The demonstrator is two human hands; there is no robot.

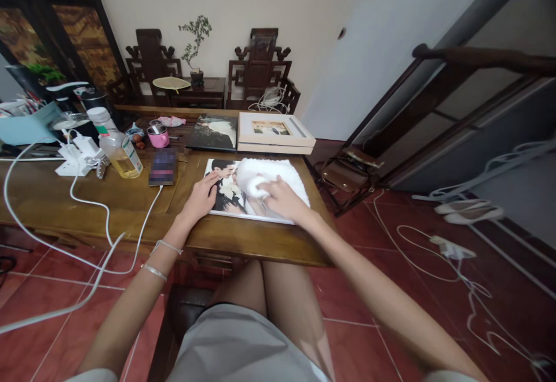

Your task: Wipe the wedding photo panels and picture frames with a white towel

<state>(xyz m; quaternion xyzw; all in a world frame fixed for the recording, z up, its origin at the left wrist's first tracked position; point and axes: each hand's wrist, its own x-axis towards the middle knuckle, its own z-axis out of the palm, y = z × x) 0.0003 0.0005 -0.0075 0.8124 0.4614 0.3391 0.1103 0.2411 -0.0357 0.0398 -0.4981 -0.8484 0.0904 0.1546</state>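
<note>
A photo album [226,202] with a picture of a couple on its cover lies flat near the right end of the wooden table. My left hand [203,195] rests on the album's left edge, fingers stretched out and holding nothing. A fluffy white cloth [291,174] covers the album's right part. My right hand [280,196] presses on this cloth with part of it bunched under the fingers. The cloth and hand hide much of the cover's right side.
Behind the album lie a dark photo album [212,133] and a pale box [278,144] with a framed picture. To the left are a phone [163,167] on a charging cable, a bottle [121,153], a power strip [78,159] and a pink cup [158,136]. A brown bag [350,172] sits right.
</note>
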